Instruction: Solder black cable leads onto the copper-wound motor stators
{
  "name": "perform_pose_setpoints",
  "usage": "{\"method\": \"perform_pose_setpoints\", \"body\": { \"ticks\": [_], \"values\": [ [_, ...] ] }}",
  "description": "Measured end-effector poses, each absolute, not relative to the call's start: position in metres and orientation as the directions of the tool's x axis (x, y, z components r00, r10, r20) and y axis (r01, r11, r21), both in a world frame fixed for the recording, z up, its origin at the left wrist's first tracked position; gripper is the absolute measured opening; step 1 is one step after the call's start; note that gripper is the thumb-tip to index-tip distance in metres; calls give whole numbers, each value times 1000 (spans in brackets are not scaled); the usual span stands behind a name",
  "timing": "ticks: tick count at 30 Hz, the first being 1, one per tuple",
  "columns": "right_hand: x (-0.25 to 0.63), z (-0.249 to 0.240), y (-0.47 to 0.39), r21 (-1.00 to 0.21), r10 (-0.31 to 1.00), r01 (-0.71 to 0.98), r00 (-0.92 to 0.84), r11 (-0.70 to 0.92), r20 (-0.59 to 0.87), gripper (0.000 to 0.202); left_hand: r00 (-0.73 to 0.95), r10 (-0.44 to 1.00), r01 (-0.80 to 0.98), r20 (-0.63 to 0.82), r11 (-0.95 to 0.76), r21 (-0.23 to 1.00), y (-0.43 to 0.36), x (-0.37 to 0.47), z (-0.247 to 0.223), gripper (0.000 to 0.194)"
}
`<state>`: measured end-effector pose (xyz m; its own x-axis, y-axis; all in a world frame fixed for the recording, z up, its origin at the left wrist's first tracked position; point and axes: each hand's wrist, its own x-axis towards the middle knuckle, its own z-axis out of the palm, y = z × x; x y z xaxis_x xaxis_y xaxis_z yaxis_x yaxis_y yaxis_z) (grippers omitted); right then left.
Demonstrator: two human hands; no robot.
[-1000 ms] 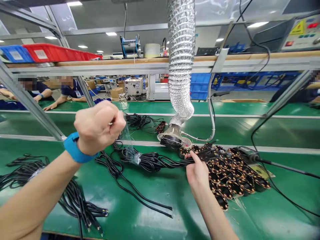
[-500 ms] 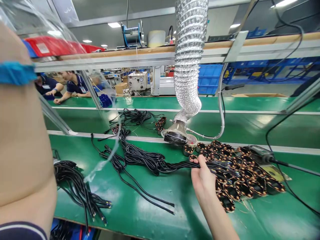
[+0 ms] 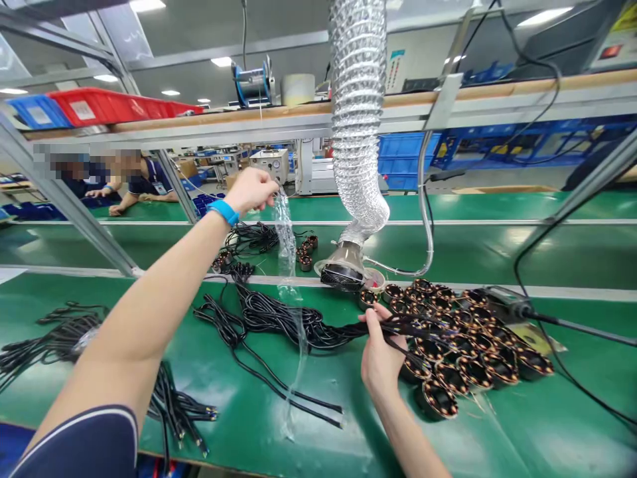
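Observation:
My left hand [image 3: 251, 190] is raised over the bench, its fingers pinched on the top of a clear plastic bag [image 3: 285, 232]. The bag hangs down as a long crumpled strip in front of the cables. My right hand [image 3: 382, 358] is closed around a bundle of black cables [image 3: 283, 313], near the end where thin wires fan out. Those wire ends lie over a cluster of copper-wound motor stators [image 3: 440, 401] to the right. Two cable ends [image 3: 318, 403] stretch apart from the bundle toward the front of the bench.
More black cables [image 3: 182, 405] lie at the left, partly behind my left arm. A silver duct [image 3: 359, 133] hangs down to a fan hood [image 3: 343, 269]. Beyond the rail are further cables [image 3: 253, 236] and several stators [image 3: 306, 260]. Two people sit at the far left.
My left arm has swung from close to the camera out over the bench, bringing the plastic bag to the middle. My right hand keeps its hold on the cables. The view has shifted slightly.

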<state>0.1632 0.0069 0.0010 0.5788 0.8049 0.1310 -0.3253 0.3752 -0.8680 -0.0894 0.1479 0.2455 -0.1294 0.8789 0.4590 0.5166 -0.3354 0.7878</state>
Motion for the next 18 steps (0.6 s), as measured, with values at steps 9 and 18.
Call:
{"method": "perform_pose_setpoints", "body": {
  "ticks": [9, 18],
  "values": [
    [165, -43, 1, -953, 873, -65, 424, 295, 241, 25, -326, 905, -127, 273, -328, 936, 223, -40, 231, 10],
    [169, -53, 4, -953, 926, -162, 324, 255, 192, 41, -621, 699, -94, 356, -516, 851, 281, -22, 209, 21]
  ]
}}
